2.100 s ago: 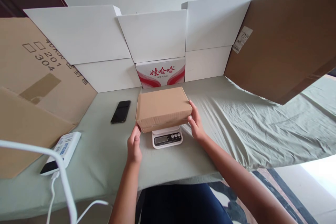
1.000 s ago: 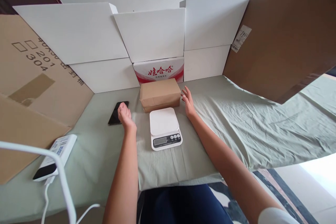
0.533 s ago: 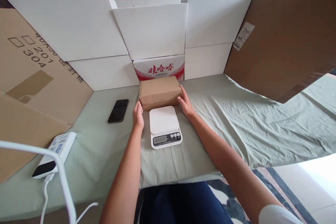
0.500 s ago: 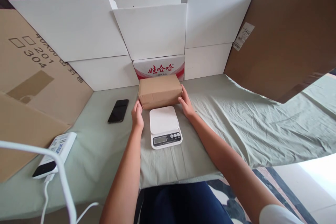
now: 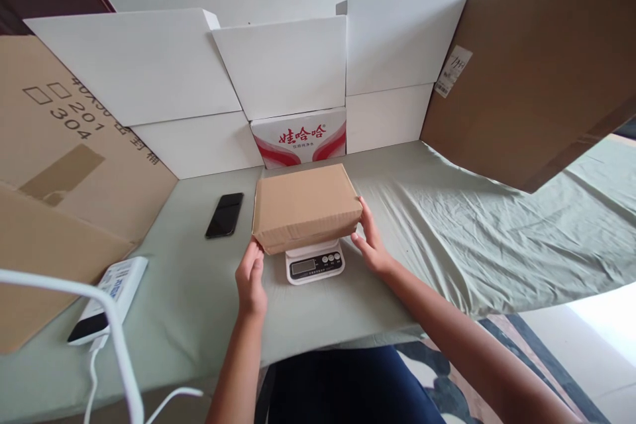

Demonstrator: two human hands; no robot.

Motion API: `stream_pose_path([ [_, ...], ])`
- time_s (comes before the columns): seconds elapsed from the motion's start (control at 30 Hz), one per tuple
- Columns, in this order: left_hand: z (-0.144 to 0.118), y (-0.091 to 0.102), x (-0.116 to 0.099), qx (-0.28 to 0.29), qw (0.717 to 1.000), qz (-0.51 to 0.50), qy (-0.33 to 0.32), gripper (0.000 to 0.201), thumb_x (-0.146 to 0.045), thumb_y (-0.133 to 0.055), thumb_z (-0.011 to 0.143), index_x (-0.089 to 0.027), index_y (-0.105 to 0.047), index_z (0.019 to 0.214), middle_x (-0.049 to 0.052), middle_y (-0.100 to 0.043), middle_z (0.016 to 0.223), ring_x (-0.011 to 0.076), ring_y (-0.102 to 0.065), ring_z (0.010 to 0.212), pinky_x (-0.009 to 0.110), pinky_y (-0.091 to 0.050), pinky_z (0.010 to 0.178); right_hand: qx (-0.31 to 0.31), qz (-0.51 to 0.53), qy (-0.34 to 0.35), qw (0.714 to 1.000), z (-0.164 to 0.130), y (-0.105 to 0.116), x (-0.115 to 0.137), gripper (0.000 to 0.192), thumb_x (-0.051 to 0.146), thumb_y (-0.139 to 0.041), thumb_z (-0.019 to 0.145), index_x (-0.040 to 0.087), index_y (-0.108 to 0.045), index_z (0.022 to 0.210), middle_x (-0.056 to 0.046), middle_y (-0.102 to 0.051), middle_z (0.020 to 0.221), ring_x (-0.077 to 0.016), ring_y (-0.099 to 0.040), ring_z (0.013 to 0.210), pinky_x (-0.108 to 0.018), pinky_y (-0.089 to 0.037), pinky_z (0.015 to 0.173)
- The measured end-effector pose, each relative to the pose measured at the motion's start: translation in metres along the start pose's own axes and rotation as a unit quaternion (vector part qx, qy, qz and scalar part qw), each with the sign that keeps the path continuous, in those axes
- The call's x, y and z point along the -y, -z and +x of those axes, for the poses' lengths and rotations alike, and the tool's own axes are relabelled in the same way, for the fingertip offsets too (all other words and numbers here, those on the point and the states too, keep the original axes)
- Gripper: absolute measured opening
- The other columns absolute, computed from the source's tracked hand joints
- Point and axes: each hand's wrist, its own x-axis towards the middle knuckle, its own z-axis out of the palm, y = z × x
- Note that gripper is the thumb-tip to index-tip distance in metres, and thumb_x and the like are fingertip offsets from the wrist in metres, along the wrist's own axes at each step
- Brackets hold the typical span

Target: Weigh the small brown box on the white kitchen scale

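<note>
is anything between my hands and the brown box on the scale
Nothing visible. The left hand and right hand touch the cardboard box at its near corners, and it sits on the scale. The phone lies apart to the left.

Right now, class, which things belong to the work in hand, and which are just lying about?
In use: box, scale, left hand, right hand.
Lying about: phone, power bank, white cable, red-printed carton.

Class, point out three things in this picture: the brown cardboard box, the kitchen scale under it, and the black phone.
brown cardboard box (image 5: 304,202), head view, middle of its top face.
kitchen scale (image 5: 315,266), head view, front panel between display and buttons.
black phone (image 5: 224,214), head view, centre of its dark screen.
</note>
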Motion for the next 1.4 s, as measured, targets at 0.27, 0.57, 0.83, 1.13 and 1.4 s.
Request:
stream_pose_path([
  [0.27, -0.001, 0.0, 0.006, -0.037, 0.999, -0.001, 0.009, 0.075, -0.061, -0.067, 0.088, -0.013, -0.065, 0.145, 0.022, -0.066, 0.146, 0.0392, -0.055, 0.146, 0.053, -0.04, 0.123, -0.018, -0.002, -0.008, 1.0, 0.003, -0.003, 0.003, 0.077, 0.066, -0.047, 0.103, 0.035, -0.021, 0.168, -0.011, -0.032, 0.172, -0.036, -0.036, 0.157, -0.056, -0.044, 0.12],
  [0.57, 0.003, -0.003, -0.005, -0.069, 0.997, -0.004, -0.022, 0.069, -0.057, -0.061, 0.092, -0.016, -0.064, 0.148, 0.019, -0.058, 0.157, 0.0361, -0.052, 0.149, 0.049, -0.04, 0.124, -0.077, -0.003, 0.012, 0.997, 0.005, -0.001, 0.006, 0.067, 0.064, -0.045, 0.104, 0.042, -0.027, 0.165, -0.008, -0.032, 0.172, -0.0352, -0.044, 0.151, -0.058, -0.046, 0.117],
  [0.83, 0.002, 0.0, 0.003, -0.024, 0.999, 0.026, 0.023, 0.075, -0.061, -0.064, 0.089, -0.014, -0.064, 0.148, 0.02, -0.067, 0.146, 0.0384, -0.05, 0.15, 0.051, -0.041, 0.123, -0.04, -0.001, -0.004, 0.999, 0.009, 0.0, 0.01, 0.071, 0.064, -0.046, 0.104, 0.038, -0.026, 0.167, -0.009, -0.035, 0.173, -0.0347, -0.042, 0.155, -0.054, -0.046, 0.118],
  [1.13, 0.021, -0.011, -0.012, -0.046, 0.999, 0.015, -0.011, 0.067, -0.058, -0.065, 0.088, -0.015, -0.068, 0.138, 0.018, -0.072, 0.136, 0.036, -0.061, 0.138, 0.049, -0.047, 0.117, -0.032, 0.052, -0.008, 0.998, 0.033, 0.003, 0.024, 0.07, 0.068, -0.047, 0.103, 0.034, -0.033, 0.162, -0.009, -0.039, 0.169, -0.0337, -0.043, 0.154, -0.054, -0.042, 0.123],
  [1.4, 0.129, -0.041, -0.003, 0.011, 0.999, -0.037, 0.015, 0.058, -0.067, -0.067, 0.082, -0.021, -0.072, 0.118, 0.016, -0.074, 0.129, 0.0314, -0.068, 0.128, 0.046, -0.051, 0.112, -0.055, 0.087, 0.001, 0.995, 0.131, -0.006, -0.001, 0.071, 0.064, -0.049, 0.098, 0.032, -0.028, 0.157, -0.01, -0.048, 0.161, -0.0335, -0.05, 0.145, -0.056, -0.041, 0.123],
])
